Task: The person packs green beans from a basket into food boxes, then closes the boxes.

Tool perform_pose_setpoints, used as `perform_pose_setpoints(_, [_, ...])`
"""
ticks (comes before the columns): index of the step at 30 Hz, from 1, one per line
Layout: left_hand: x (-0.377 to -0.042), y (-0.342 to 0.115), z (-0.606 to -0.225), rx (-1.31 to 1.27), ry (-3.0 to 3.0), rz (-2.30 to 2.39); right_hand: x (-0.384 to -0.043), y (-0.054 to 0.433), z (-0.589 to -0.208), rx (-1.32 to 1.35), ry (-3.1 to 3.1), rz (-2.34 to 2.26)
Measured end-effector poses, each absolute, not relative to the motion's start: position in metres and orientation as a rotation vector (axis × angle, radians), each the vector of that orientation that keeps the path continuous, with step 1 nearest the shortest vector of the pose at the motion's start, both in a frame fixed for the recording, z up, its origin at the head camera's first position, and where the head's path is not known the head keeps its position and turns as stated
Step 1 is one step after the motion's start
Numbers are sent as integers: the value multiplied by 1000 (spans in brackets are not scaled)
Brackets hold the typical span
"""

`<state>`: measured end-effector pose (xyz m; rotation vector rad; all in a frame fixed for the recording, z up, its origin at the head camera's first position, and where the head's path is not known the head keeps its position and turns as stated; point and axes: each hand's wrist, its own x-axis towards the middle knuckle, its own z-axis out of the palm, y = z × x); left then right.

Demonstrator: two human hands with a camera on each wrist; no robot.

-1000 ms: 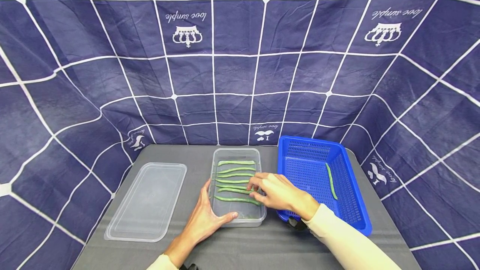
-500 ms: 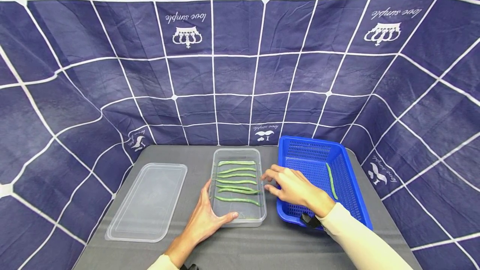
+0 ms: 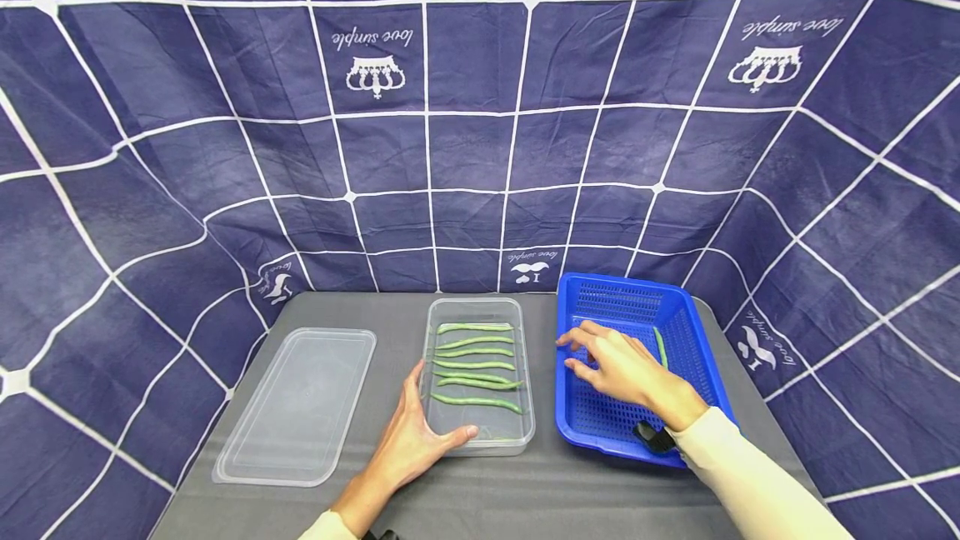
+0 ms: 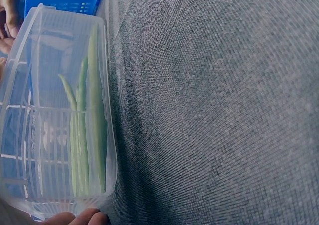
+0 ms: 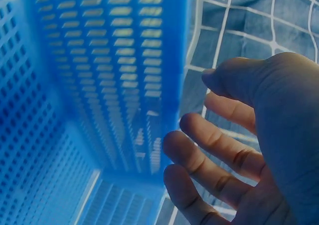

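Okay, from my end: the single green bean (image 3: 660, 347) in the blue basket (image 3: 626, 279) is what matters. It lies just right of the right hand (image 3: 622, 365), near the basket's right wall, long axis running far-to-near, roughly along the basket's length. I see its far part clearly; the near end is hidden behind the hand and wrist. The right hand is clearly the nearer one; the left is well apart, over on the other side of the box.

Right hand: fingers loosely bent, thumb apart from them, nothing between. It's above the basket's left half, fingers pointing left, away from the bean, so reaching it calls for a shift to the right, I'd judge. I can't tell its height over the basket floor.

Left hand (image 3: 423, 436): gripping the near left corner of the clear box (image 3: 474, 301), thumb over the near rim. The beans (image 3: 474, 366) inside lie crosswise, one behind another, with bare floor at the near end.

Edges: raised basket walls all round, the right one close to the bean. Narrow strip of counter (image 3: 544, 432) between box and basket. The lid (image 3: 296, 407) is well left, out of the way.
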<state>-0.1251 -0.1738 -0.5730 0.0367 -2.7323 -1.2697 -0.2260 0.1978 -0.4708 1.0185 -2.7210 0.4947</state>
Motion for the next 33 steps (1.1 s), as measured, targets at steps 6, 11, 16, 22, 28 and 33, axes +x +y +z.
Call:
perform_pose_setpoints(6, [-125, -174, -572, 42, -2737, -1271, -233, 216, -474, 944, -2764, 519])
perform_pose_setpoints(11, [-124, -174, -572, 45, -2750, -1268, -241, 230, -480, 888, -2791, 578])
perform_pose_setpoints(16, [-123, -174, -573, 47, -2747, -1268, -247, 241, -484, 821, -2828, 602])
perform_pose_setpoints(22, [-123, -173, -571, 55, -2739, -1283, -253, 253, -488, 741, -2868, 641])
perform_pose_setpoints(28, [-123, -173, -572, 63, -2743, -1294, -260, 268, -497, 673, -2915, 682])
perform_pose_setpoints(33, [-123, -173, -572, 60, -2739, -1299, -263, 282, -503, 587, -2985, 687])
